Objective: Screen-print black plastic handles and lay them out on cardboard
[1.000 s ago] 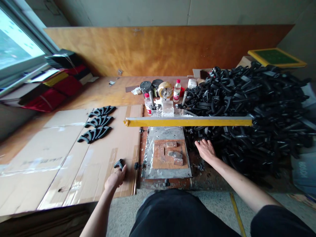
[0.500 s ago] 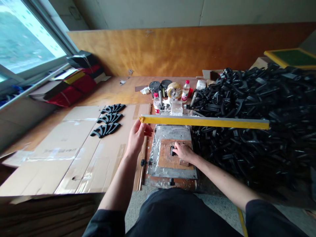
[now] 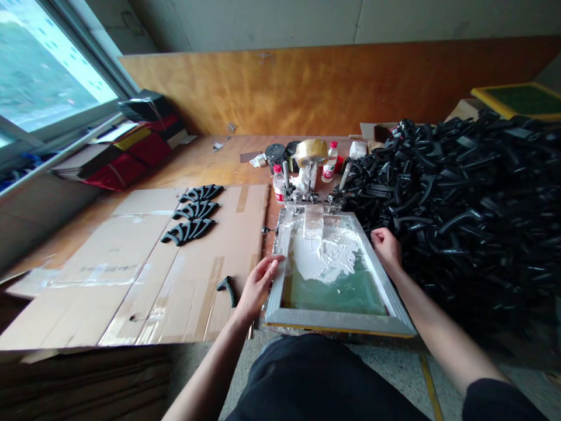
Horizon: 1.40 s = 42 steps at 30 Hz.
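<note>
A silkscreen frame (image 3: 337,321) with a green mesh lies lowered over the base before me. Thick white ink (image 3: 324,257) covers the upper part of its mesh. My left hand (image 3: 258,286) is at the frame's left rail, its bent fingers and thumb at the edge. Beside the right rail, my right hand (image 3: 387,250) is curled closed near the black pieces; what it holds, if anything, is hidden. A single curved black handle (image 3: 229,291) rests on the cardboard (image 3: 175,292) left of my left hand. The base under the frame is hidden.
Rows of black handles (image 3: 193,210) lie farther back on the cardboard. A large heap of black handles (image 3: 460,216) fills the right side. Behind the frame stand its hinge clamps (image 3: 298,196), a tape roll (image 3: 311,151), jars (image 3: 275,154) and red-capped bottles (image 3: 330,162).
The frame has swung down from near edge-on and now covers the base. My left hand came down with it. My right hand left the black piece on the base and moved right.
</note>
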Available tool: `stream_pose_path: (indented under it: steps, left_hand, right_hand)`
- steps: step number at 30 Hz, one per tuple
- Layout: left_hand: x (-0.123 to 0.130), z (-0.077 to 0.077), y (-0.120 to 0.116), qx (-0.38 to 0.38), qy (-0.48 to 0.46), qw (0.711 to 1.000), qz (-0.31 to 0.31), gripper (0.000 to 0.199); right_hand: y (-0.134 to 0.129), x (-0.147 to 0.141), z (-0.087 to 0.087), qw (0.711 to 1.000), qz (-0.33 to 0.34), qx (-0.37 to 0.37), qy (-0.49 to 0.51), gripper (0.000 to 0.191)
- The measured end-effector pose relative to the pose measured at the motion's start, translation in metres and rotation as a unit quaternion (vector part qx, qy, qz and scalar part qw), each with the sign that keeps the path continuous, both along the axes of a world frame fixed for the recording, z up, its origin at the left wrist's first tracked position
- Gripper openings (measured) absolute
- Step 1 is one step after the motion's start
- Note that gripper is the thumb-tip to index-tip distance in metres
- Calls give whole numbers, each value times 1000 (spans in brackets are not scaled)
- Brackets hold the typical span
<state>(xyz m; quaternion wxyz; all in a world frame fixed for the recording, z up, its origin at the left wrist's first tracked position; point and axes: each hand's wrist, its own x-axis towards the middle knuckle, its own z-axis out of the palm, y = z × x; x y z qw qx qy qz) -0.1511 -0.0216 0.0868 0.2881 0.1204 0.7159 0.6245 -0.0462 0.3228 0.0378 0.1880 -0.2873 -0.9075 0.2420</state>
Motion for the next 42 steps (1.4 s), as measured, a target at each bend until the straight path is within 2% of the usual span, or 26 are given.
stream_pose_path:
  steps: [2, 4, 6, 8, 11, 13, 17, 20, 21, 23, 25, 28, 30, 32, 33, 35, 38, 40, 42]
  left_hand:
    - [6, -30, -3, -34, -12, 999, -8, 63]
    - [8, -57, -1, -74, -4, 997, -8, 70]
    - [7, -77, 2, -118, 16, 993, -5, 68]
    - [5, -90, 5, -149, 34, 988, -5, 64]
    - [3, -99, 6, -170, 54, 984, -8, 59]
    - [3, -100, 5, -175, 57, 983, -8, 58]
    - [2, -97, 4, -175, 42, 984, 0, 57]
    - [2, -95, 4, -173, 38, 984, 1, 57]
    - [2, -94, 4, -173, 38, 984, 1, 56]
    - [2, -94, 4, -174, 39, 984, 1, 56]
    - [2, -95, 3, -171, 45, 984, -4, 56]
    - [1, -99, 2, -164, 55, 985, -21, 58]
    - [1, -99, 1, -162, 57, 985, -28, 57]
    - [0, -96, 1, -161, 52, 985, -32, 57]
    - [0, -91, 1, -157, 48, 986, -35, 58]
    - [-1, -78, 1, -137, 34, 989, -41, 63]
    - [-2, -46, 1, -72, 0, 997, -28, 67]
    - [-5, -21, 5, -17, -36, 999, -2, 67]
    - [-11, 5, 14, 42, -62, 997, 26, 68]
  right_hand:
    - [-5, -16, 15, 999, 18, 25, 39, 33]
    - [-29, -42, 28, 990, 103, 76, 58, 50]
    - [-60, -66, 34, 974, 190, 121, 25, 60]
    - [-85, -81, 34, 960, 239, 137, -45, 44]
    - [-104, -75, 24, 940, 281, 144, -130, 12]
    - [-108, -55, 17, 921, 320, 167, -145, 3]
    - [-104, -16, 17, 859, 457, 193, -130, 18]
    - [-99, -11, 28, 829, 520, 161, -132, 17]
    - [-98, -15, 30, 832, 519, 147, -131, 16]
    - [-100, -22, 30, 857, 482, 138, -116, 13]
    - [-105, -23, 24, 876, 443, 162, -95, 13]
    - [-114, -11, 11, 862, 460, 197, -80, 17]
    - [-115, -6, 9, 856, 479, 178, -81, 13]
    - [-112, -14, 14, 876, 455, 140, -77, 5]
    - [-110, -24, 20, 892, 429, 124, -69, 8]
    - [-102, -49, 35, 923, 365, 108, -46, 26]
    - [-74, -82, 60, 956, 275, 101, -22, 54]
    - [-40, -88, 71, 978, 196, 75, 16, 51]
    - [-3, -78, 71, 993, 91, 40, 64, 37]
